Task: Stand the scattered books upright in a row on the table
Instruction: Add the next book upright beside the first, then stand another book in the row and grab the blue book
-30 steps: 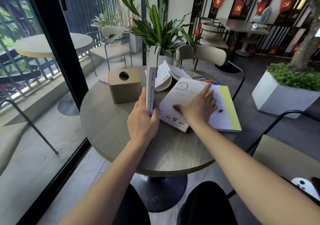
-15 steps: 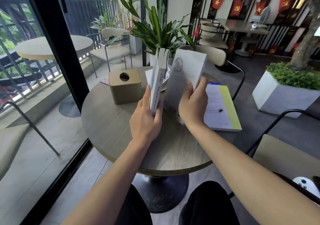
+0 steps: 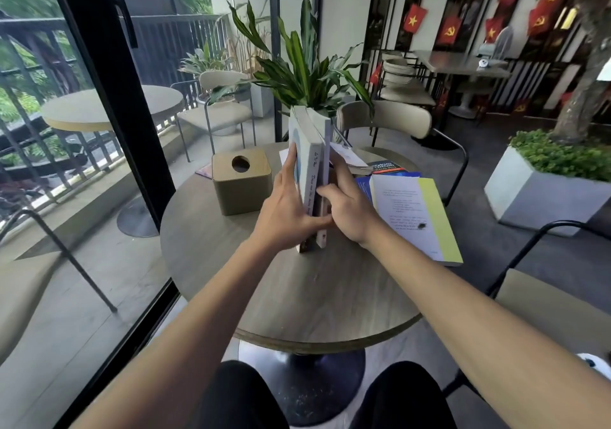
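Two books are held upright, pressed side by side, near the middle of a round wooden table (image 3: 205, 256), seen from above by a head-worn camera. Largest of the things on the tabletop, a white-and-yellow book (image 3: 426, 217) lies flat at the right side, a blue book (image 3: 363, 187) partly covered beneath its left edge and a dark book (image 3: 386, 166) lying just behind it. A tan tissue box (image 3: 241, 182) with a round hole in its top stands to the left of the hands. The white book (image 3: 309, 164), with handwriting along its spine, is clasped from the left by the left hand (image 3: 284, 213), fingers flat against the cover and thumb across the spine. The pale grey book (image 3: 325, 150) stands touching it on the right and is pressed against it by the right hand (image 3: 350, 210), thumb on the spine and fingers behind. Both books rest with their lower ends on the tabletop and lean slightly away from the camera. A potted plant (image 3: 304, 74) is seen behind them. A small open booklet (image 3: 347, 159) lies just beyond the right hand.
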Motion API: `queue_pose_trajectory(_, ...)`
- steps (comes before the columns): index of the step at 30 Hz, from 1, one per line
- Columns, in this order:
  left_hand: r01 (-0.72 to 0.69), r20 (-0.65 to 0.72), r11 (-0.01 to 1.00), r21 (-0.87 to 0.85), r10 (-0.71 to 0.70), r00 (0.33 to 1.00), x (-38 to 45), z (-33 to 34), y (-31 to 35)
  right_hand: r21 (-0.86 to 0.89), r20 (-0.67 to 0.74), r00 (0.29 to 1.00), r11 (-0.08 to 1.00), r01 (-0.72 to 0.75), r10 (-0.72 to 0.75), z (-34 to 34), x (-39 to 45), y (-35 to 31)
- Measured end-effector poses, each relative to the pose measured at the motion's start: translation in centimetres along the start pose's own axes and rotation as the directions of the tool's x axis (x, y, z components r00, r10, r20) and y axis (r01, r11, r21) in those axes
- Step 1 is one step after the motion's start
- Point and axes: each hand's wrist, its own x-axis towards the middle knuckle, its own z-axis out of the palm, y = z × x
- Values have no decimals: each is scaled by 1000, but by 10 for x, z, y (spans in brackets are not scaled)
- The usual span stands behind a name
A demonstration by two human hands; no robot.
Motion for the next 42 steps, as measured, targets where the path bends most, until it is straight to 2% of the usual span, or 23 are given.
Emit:
queue_pose_trajectory(4,29,37,999,-41,-28,999,21,-7,4,-1,67,997,1000,-24,24,-3,6,1)
queue_pose_trajectory(8,71,36,992,-105,-68,997,28,1,-2,1,70,997,1000,-29,29,-3,4,11)
queue_pose_trajectory(10,82,-15,990,-114,-84,996,24,6,-1,-48,72,997,998,-37,40,-6,1,16)
queue_pose_trajectory(12,117,-33,989,-96,-121,992,20,7,4,-179,52,998,983,-28,38,-9,-3,18)
queue_pose_trajectory(14,176,-26,982,-67,-178,984,17,8,8,-383,-34,999,924,-5,-9,-13,-6,20)
queue_pose_trajectory(17,214,-17,975,-58,-216,976,16,11,5,-632,-200,971,774,-28,-128,-24,-9,23)
queue_pose_trajectory(18,222,-13,973,-59,-223,975,15,11,5,-688,-235,966,720,-90,-104,-30,-9,25)
queue_pose_trajectory(21,255,2,965,-58,-255,967,14,9,8,-776,-331,937,532,-340,115,-49,-9,35)
queue_pose_trajectory(24,258,5,964,-59,-258,966,14,9,9,-773,-417,876,413,-481,242,-62,-12,50)
queue_pose_trajectory(29,257,-5,965,-58,-258,966,13,11,9,-711,-488,793,362,-603,364,-73,-21,66)
queue_pose_trajectory(33,248,-7,967,-61,-249,968,12,13,5,-649,-531,761,400,-648,373,-74,-24,69)
queue_pose_trajectory(42,253,-1,966,-59,-254,967,9,8,6,-452,-690,630,468,-760,356,-90,-18,64)
